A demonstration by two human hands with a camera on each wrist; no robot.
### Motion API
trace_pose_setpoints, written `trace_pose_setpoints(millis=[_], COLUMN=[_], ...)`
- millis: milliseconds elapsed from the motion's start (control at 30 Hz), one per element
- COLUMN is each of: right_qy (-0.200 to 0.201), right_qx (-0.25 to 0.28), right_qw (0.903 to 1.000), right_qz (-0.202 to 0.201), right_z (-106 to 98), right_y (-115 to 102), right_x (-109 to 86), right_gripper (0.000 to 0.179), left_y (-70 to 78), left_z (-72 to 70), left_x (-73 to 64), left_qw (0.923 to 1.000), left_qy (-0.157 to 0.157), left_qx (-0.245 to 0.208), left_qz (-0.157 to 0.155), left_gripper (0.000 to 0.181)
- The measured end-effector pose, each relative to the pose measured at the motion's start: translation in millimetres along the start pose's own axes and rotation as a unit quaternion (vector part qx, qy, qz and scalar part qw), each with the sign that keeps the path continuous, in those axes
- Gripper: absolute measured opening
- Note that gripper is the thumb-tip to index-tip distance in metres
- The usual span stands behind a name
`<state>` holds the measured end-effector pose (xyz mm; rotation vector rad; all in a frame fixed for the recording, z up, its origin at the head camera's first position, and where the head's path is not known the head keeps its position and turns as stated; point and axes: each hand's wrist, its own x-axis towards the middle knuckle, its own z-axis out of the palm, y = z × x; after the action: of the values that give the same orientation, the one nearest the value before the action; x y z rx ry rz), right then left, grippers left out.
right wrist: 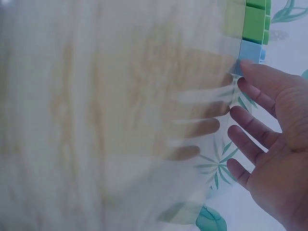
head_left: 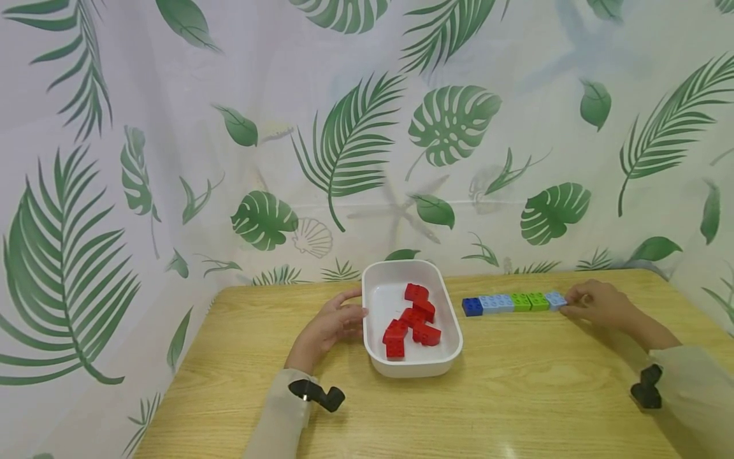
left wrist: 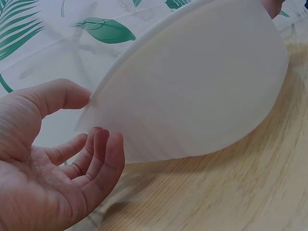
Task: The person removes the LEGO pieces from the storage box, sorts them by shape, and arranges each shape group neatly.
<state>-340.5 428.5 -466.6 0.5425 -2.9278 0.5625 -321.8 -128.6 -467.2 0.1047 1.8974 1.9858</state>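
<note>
My left hand point(head_left: 332, 325) is at the left side of a white plastic tray point(head_left: 450, 368). Its thumb touches the rim, and the other fingers bend loosely by the outer wall point(left wrist: 202, 82). Inside the tray lie several red toy bricks point(head_left: 426, 334). To the right, a straight row of bricks runs along the table: dark blue point(head_left: 472, 306), light blue point(head_left: 496, 303), two green point(head_left: 538, 301), then another light blue brick point(head_left: 555, 301) at the right end. My right hand point(head_left: 602, 307) has its thumb on that end brick, with the remaining fingers point(right wrist: 254, 120) extended and spread.
The wooden table point(head_left: 516, 395) ends at the back against a white curtain point(head_left: 367, 166) printed with green leaves. Black wrist straps point(head_left: 648, 386) sit over both pale sleeves. The row of bricks lies just right of the tray.
</note>
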Motion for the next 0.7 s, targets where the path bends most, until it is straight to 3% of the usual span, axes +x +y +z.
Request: trace_pose_setpoints(millis=[700], right_qy=[0.004], right_qx=[-0.011], right_qw=[0.9999], right_qz=[0.012], right_z=[-11.8], right_y=[-12.1], right_x=[1.5], right_gripper=[0.022], left_y=[0.1], left_z=[0.6], left_x=[4.6], left_qw=[0.9999], left_qy=[0.011], left_qx=[-0.002], left_qz=[-0.007], left_gripper=[0.062])
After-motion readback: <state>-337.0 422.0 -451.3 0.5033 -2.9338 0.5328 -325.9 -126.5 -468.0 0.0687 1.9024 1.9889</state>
